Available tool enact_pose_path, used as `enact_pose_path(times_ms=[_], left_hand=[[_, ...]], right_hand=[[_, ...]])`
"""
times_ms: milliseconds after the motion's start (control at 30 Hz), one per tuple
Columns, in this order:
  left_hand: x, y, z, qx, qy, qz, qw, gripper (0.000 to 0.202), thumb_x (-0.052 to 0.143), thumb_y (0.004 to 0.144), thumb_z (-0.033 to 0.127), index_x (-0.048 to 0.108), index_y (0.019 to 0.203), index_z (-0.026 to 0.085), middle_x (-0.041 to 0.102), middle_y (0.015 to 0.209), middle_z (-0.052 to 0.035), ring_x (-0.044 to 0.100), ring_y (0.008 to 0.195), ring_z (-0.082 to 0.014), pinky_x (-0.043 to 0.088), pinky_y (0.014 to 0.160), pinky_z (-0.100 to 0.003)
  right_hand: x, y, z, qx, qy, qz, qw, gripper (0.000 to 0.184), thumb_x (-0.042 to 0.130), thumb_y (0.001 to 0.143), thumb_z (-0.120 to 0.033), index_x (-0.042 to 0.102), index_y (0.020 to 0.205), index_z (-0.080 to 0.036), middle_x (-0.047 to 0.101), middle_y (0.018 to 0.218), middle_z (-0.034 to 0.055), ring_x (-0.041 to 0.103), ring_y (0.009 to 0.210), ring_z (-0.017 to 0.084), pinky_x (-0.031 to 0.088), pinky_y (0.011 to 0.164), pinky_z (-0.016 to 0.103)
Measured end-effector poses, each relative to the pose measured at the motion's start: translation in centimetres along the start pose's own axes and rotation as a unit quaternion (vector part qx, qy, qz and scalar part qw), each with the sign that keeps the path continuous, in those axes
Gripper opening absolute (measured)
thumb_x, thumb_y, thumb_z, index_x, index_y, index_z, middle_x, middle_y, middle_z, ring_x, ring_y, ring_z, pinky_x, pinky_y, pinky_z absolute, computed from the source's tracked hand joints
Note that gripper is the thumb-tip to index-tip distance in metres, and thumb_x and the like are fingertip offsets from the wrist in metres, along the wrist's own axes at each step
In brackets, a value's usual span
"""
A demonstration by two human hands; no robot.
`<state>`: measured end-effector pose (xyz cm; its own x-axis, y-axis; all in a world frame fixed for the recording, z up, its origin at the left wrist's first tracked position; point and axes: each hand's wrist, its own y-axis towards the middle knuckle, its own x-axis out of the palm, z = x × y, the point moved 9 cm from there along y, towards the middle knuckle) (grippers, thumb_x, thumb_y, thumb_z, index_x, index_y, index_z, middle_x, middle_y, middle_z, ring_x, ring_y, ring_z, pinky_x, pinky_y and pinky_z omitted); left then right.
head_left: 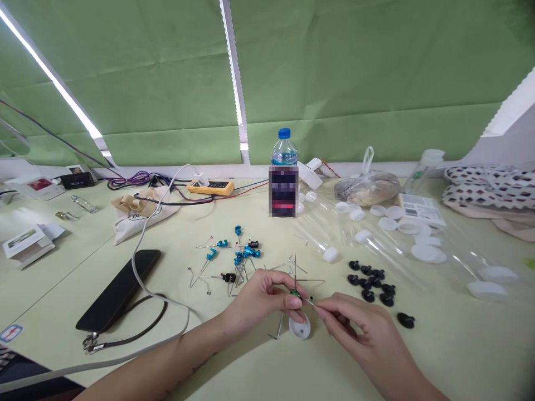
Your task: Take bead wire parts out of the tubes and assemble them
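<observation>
My left hand (267, 292) pinches a small green metal fitting (295, 293) between thumb and fingers; a thin rod stands up from it. From the right, my right hand (361, 326) grips a thin metal rod (310, 302) whose tip reaches the green fitting. Whether the tip sits inside the fitting I cannot tell. Just below the fingers is a white round cap (300, 329), partly covered by my left hand. An L-shaped metal rod (277, 329) lies to its left. Beyond my left hand are several blue fittings (251, 252) with thin rods, and a black one (228, 277).
Several black knob-like pieces (368, 295) lie at right, with clear tubes (388, 250) and white caps (428, 253) behind. A bottle (284, 153) stands at the back. At left are a phone (121, 287), a grey cable (144, 278) and a cloth pouch (125, 225).
</observation>
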<state>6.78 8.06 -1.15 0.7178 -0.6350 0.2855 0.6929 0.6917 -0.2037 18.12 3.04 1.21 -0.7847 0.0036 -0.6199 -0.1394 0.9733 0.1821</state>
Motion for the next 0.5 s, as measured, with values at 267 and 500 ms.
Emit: enact_pose_path(times_ms=[267, 500], left_hand=[[-0.29, -0.01, 0.11, -0.002, -0.005, 0.014, 1.0, 0.015, 0.071, 0.074, 0.021, 0.068, 0.084, 0.01, 0.07, 0.067, -0.0045, 0.069, 0.063, -0.0164, 0.051, 0.064, -0.024], [-0.21, 0.03, 0.12, -0.002, 0.001, 0.002, 1.0, 0.015, 0.071, 0.075, 0.022, 0.068, 0.084, 0.01, 0.071, 0.066, -0.0052, 0.069, 0.064, -0.0166, 0.051, 0.066, -0.024]], right_hand=[[-0.12, -0.2, 0.28, 0.017, 0.015, 0.002, 1.0, 0.024, 0.05, 0.091, -0.035, 0.063, 0.076, -0.022, 0.055, 0.063, -0.0017, 0.049, 0.056, 0.013, 0.035, 0.05, 0.025], [0.0, -0.27, -0.07, 0.014, 0.02, 0.007, 1.0, 0.024, 0.049, 0.091, -0.035, 0.063, 0.075, -0.022, 0.054, 0.062, -0.0018, 0.048, 0.054, 0.013, 0.033, 0.048, 0.024]])
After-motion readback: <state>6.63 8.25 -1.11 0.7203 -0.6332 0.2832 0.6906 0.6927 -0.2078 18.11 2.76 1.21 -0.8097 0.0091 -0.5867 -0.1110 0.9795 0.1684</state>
